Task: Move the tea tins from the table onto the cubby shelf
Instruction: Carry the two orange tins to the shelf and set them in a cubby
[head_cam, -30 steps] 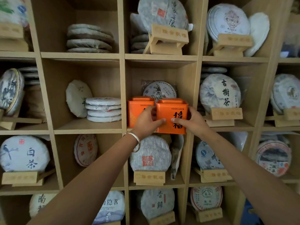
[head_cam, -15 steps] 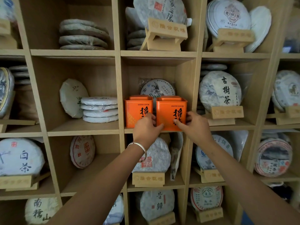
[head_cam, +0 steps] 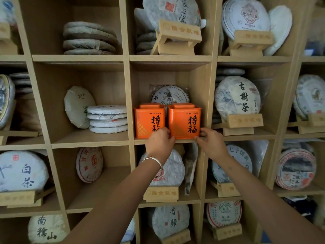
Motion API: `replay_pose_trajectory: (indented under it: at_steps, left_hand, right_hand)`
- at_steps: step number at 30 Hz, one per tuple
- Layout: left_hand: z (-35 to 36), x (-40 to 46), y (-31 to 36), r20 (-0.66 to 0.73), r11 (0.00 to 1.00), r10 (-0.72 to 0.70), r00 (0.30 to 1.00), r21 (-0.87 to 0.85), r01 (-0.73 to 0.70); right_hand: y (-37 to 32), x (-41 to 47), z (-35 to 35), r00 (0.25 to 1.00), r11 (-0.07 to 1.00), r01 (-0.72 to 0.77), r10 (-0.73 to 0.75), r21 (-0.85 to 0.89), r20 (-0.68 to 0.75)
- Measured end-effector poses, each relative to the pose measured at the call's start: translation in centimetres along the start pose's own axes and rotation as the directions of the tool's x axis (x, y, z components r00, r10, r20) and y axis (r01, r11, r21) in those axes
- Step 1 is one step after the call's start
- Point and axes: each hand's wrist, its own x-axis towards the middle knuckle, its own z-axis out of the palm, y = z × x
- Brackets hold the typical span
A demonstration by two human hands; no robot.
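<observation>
Tea tins, two of them and both orange, stand upright side by side in the middle compartment of the cubby shelf [head_cam: 168, 140], seen from the head camera. The left tin [head_cam: 148, 120] sits just beside the right tin [head_cam: 183, 120]; whether their sides touch is hard to tell. Each front carries "GOOD LUCK" and large black characters.

The left hand [head_cam: 159, 143] reaches up from 6 o'clock, its knuckles covering the lower right corner of the left tin, its fingers curled in against the bottom left corner of the right tin. The right hand [head_cam: 212, 144] comes in from 5 o'clock, its thumb and fingertips pinching the bottom right corner of the right tin. So both hands appear to grip the right tin at its base. A silver bangle [head_cam: 154, 160] circles the left wrist.

Behind the tins, at 12 o'clock from them, a wrapped tea cake [head_cam: 169, 95] leans against the back wall. At 9 o'clock, in the neighbouring compartment, lies a stack of white cakes [head_cam: 107, 118]. At 3 o'clock a large cake on a wooden stand [head_cam: 245, 120] faces out. At 6 o'clock, below the tins, another cake on a stand [head_cam: 161, 193] is partly hidden by the left forearm.
</observation>
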Motion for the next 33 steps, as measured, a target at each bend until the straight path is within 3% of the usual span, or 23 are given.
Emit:
replay_pose_trajectory:
  at_steps: [7,20,28,33]
  left_hand:
    - [0.52,0.26,0.49,0.005,0.999,-0.007,1.000,0.054,0.007]
    - [0.80,0.36,0.42,-0.001,0.999,0.006,1.000,0.052,-0.006]
    - [0.84,0.34,0.25,0.005,0.999,0.021,1.000,0.046,-0.021]
    - [0.94,-0.11,0.09,0.016,0.997,0.046,0.999,0.061,-0.047]
  right_hand:
    - [0.07,-0.38,0.61,0.999,0.997,-0.015,0.018,0.080,-0.039]
    - [0.28,-0.87,0.95,0.996,0.996,0.051,-0.045,0.077,-0.082]
    - [0.33,-0.72,0.91,0.994,0.997,0.068,-0.064,0.036,-0.085]
    - [0.34,-0.48,1.00,0.992,0.994,0.073,-0.080,-0.076,-0.100]
